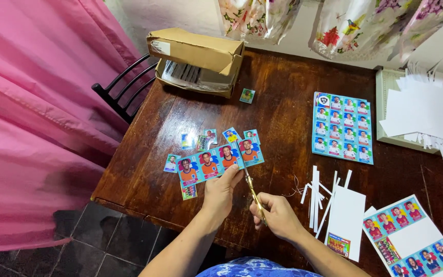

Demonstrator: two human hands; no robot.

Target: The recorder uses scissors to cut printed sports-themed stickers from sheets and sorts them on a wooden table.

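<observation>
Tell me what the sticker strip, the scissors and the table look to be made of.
Sticker strip: glossy printed paper, likely; it flexes in the left hand and shows sheen.
Scissors: metal blades with a yellowish shine; the handles are hidden in the right hand.
Table: dark wood, visible grain, worn varnish with a dull gloss.

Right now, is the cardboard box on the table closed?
No, the cardboard box lies on its side, its flap open and its contents showing.
</observation>
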